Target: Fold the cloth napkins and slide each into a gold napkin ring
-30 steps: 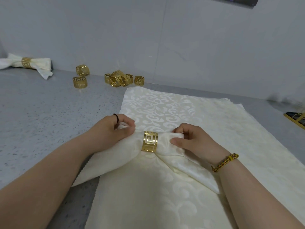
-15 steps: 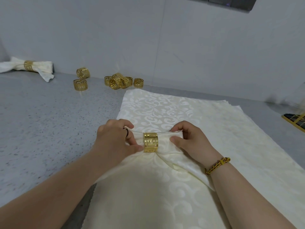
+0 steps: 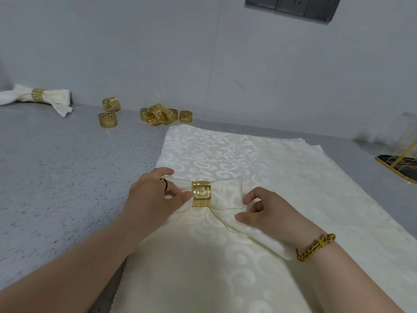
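A folded cream napkin (image 3: 225, 195) lies on a stack of flat cream napkins (image 3: 237, 154), threaded through a gold napkin ring (image 3: 201, 193). My left hand (image 3: 153, 197) grips the napkin's left part, thumb tip against the ring's left edge. My right hand (image 3: 268, 213) pinches the napkin's right end between curled fingers and thumb. Several spare gold rings (image 3: 159, 114) sit near the wall, two more (image 3: 108, 119) to their left. A napkin in its ring (image 3: 38, 96) lies at the far left.
The grey speckled counter (image 3: 56, 177) runs to a pale wall with sockets (image 3: 291, 5) at the top. A gold wire holder on a dark base (image 3: 399, 163) stands at the right edge.
My right hand has slid rightward off the ring side to the napkin's right end, uncovering the fanned cloth. My left hand stays against the ring. The view has tilted up slightly.
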The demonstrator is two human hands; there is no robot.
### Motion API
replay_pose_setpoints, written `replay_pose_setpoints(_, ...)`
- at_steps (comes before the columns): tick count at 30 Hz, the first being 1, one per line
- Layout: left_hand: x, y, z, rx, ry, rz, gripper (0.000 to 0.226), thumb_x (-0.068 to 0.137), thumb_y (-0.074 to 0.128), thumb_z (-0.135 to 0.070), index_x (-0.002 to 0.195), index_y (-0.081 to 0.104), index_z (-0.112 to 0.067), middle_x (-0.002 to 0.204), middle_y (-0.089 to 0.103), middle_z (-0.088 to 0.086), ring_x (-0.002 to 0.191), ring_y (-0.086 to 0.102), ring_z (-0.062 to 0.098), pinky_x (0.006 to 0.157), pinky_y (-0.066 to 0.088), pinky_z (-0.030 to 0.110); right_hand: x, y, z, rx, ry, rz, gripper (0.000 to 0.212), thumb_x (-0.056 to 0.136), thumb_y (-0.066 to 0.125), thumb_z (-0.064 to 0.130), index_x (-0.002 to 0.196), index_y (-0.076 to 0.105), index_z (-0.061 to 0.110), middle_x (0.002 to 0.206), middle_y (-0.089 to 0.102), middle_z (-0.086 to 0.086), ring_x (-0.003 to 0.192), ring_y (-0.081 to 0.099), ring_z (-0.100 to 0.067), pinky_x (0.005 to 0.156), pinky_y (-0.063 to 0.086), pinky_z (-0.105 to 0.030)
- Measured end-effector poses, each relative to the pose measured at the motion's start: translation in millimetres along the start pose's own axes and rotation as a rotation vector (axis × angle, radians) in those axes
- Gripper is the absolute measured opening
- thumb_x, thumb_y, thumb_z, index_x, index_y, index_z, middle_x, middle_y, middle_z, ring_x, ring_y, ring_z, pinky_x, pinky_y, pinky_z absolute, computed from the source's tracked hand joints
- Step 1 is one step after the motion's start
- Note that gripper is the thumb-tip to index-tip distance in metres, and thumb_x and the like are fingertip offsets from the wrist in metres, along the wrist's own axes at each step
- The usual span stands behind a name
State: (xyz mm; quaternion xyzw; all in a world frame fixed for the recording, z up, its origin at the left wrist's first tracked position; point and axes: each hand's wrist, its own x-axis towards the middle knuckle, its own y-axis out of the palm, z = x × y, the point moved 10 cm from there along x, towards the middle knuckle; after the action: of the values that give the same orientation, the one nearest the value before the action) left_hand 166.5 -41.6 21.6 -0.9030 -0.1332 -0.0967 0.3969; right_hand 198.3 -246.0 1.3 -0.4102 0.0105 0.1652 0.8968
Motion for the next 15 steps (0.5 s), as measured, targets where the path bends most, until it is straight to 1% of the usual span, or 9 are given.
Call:
replay_pose_setpoints(1,0,-1,4,-0.078,-0.038,0.001,0.024,0.079,0.068,-0.031,0.057,0.06,-0.027,0.129,0.044,-0.015,0.109,0.05,0.009,0.095,0.033,0.025,0,-2,1,-0.007,0.009,0.002,0.025,0.078,0.069,0.031,0.086,0.047,0.024,0.072,0.052,0.007,0.055,0.044,-0.003,0.048,0.031,-0.011)
replay_pose_setpoints(3,0,-5,12,-0.213,-0.098,-0.027,0.021,0.076,0.072,-0.021,0.058,0.062,-0.016,0.122,0.043,-0.017,0.095,0.052,0.001,0.079,0.034,0.013,2,-14,1,0.029,0.02,-0.067,0.026,0.077,0.068,0.036,0.088,0.048,0.024,0.076,0.05,0.009,0.062,0.046,-0.002,0.053,0.034,-0.013)
replay_pose_setpoints(5,2,-7,18,-0.273,-0.116,-0.042,0.018,0.073,0.075,-0.015,0.061,0.061,-0.018,0.116,0.044,-0.015,0.089,0.047,-0.004,0.07,0.031,0.003,9,-21,5,0.125,0.004,-0.096,0.033,0.08,0.065,0.039,0.104,0.049,0.023,0.086,0.049,0.012,0.071,0.048,0.001,0.058,0.036,-0.011)
replay_pose_setpoints(7,4,-6,22,-0.285,-0.115,-0.015,0.025,0.07,0.077,-0.012,0.068,0.056,-0.025,0.114,0.043,-0.012,0.084,0.044,-0.002,0.067,0.031,-0.003,17,-15,12,0.27,-0.01,-0.031,0.046,0.083,0.062,0.036,0.123,0.044,0.023,0.098,0.049,0.013,0.08,0.05,0.004,0.061,0.039,-0.007)
replay_pose_setpoints(9,6,-3,24,-0.276,-0.113,0.014,0.036,0.07,0.077,-0.01,0.076,0.047,-0.029,0.114,0.041,-0.009,0.087,0.042,0.002,0.065,0.032,-0.002,24,-6,19,0.359,-0.02,0.052,0.05,0.083,0.063,0.031,0.128,0.042,0.026,0.101,0.05,0.012,0.084,0.052,0.003,0.061,0.043,-0.004)
replay_pose_setpoints(11,8,-3,21,-0.273,-0.102,0.018,0.042,0.072,0.075,-0.008,0.086,0.043,-0.03,0.116,0.038,-0.009,0.097,0.04,0.005,0.063,0.033,0.002,32,2,28,0.287,-0.061,0.118,0.047,0.081,0.067,0.029,0.121,0.044,0.03,0.102,0.051,0.013,0.087,0.055,-0.001,0.065,0.045,-0.005)
replay_pose_setpoints(13,8,-7,16,-0.273,-0.058,0.018,0.051,0.075,0.071,-0.004,0.102,0.038,-0.033,0.118,0.037,-0.008,0.105,0.04,0.006,0.067,0.034,0.002,38,7,37,0.198,-0.125,0.137,0.035,0.078,0.07,0.024,0.107,0.051,0.029,0.099,0.053,0.012,0.088,0.055,-0.006,0.07,0.046,-0.01)
replay_pose_setpoints(14,8,-8,12,-0.259,-0.021,0.018,0.055,0.076,0.068,-0.003,0.107,0.036,-0.035,0.122,0.038,-0.009,0.11,0.039,0.007,0.076,0.035,0.001,40,8,42,0.191,-0.157,0.128,0.028,0.077,0.072,0.02,0.097,0.055,0.027,0.094,0.055,0.012,0.084,0.055,-0.006,0.068,0.046,-0.011)
replay_pose_setpoints(15,7,-10,7,-0.198,0.036,0.013,0.057,0.076,0.066,-0.005,0.111,0.034,-0.038,0.128,0.037,-0.012,0.117,0.038,0.008,0.093,0.03,0.003,40,10,45,0.194,-0.188,0.118,0.023,0.076,0.072,0.016,0.088,0.056,0.026,0.088,0.056,0.011,0.078,0.055,-0.005,0.065,0.046,-0.011)
